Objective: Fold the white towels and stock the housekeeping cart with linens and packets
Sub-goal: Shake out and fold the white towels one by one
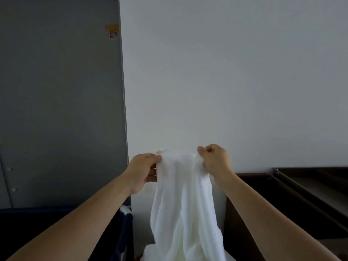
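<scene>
Facing a plain, matte white wall, meeting a flat grey panel on the left along a straight vertical edge. Carrying a small yellow and red sticker high on that grey panel, near the edge, and two small round studs low at the far left.

Holding a soft white terry towel up in front of the wall. Pinching one upper corner with the left hand, thumb on top and fingers curled beneath the cloth. Gripping the other upper corner with the right hand, clenched like a fist around the bunched edge. Stretching the top hem almost level between both hands, slightly slack in the middle. Hanging down from there in long, loose, rumpled folds, widening toward the bottom of the view, lower end out of sight.

Showing a dark brown, flat-topped wooden unit with a pale metal rail behind the right forearm, and a limp, dark navy fabric bag with a scrap of white cloth at its rim below the left forearm.
</scene>
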A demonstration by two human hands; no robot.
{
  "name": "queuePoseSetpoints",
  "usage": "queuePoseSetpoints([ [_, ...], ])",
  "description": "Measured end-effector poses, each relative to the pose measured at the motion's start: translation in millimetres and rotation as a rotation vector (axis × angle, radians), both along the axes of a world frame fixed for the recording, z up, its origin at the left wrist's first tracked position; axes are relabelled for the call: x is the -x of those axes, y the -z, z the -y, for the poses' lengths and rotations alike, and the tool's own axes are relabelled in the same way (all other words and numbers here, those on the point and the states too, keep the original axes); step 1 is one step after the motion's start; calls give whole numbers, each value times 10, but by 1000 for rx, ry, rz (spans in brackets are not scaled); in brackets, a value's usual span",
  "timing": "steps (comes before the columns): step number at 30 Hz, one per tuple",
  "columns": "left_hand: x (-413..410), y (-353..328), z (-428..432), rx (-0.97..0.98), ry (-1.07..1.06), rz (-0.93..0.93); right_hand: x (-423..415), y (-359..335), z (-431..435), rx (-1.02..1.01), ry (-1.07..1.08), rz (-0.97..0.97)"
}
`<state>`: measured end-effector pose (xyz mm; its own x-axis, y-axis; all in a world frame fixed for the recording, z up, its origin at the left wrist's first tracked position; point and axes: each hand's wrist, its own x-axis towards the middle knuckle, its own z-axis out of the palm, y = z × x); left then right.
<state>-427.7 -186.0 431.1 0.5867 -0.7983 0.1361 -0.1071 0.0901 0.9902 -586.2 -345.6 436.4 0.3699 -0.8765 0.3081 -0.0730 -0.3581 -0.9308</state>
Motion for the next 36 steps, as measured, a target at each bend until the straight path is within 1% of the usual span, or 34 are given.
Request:
queuePoseSetpoints([
  [2,94,-53,75,-20,-120,120,-18,41,-49,29,0,-30],
  [3,156,-67,105,-39,-139,209,-35,50,-101,61,6,-47],
  [6,398,-20,196,-112,-96,472,-111,65,-303,223,22,-124],
  [9,503,56,284,-178,-152,721,-152,89,-412,417,11,-280],
  [11,543,97,314,-232,-178,847,-138,97,-436,486,5,-397],
  [14,547,163,323,-286,-204,959,-103,112,-450,487,-84,-454],
  [16,511,223,323,-285,-210,955,-73,82,-487,373,-221,-441],
  [19,456,293,316,-256,-193,867,-14,47,-512,27,-484,-285],
  [20,447,311,302,-229,-191,829,5,44,-518,-46,-567,-235],
  [22,421,323,276,-165,-182,782,33,57,-459,-110,-670,-166],
  [23,404,314,259,-153,-173,792,48,64,-424,-128,-695,-144],
  [25,367,291,225,-146,-164,816,68,93,-360,-148,-699,-99],
  [26,349,273,208,-124,-165,777,63,113,-330,-117,-663,-90],
  [27,333,247,186,-93,-157,693,57,133,-298,-31,-589,-102],
  [28,323,218,155,-51,-135,587,64,144,-264,102,-489,-140],
  [29,311,184,123,-2,-98,481,71,155,-222,244,-389,-180],
  [30,296,137,95,45,-42,394,73,161,-172,346,-334,-202],
  [31,278,65,76,83,22,335,82,146,-131,377,-363,-215],
  [32,251,-28,64,120,83,293,96,112,-107,336,-460,-212],
  [34,153,-298,85,194,161,232,95,8,-90,168,-701,-164],
  [35,94,-466,113,221,180,219,81,-80,-88,122,-749,-141],
  [36,26,-636,141,237,181,226,70,-204,-93,132,-737,-133],
])
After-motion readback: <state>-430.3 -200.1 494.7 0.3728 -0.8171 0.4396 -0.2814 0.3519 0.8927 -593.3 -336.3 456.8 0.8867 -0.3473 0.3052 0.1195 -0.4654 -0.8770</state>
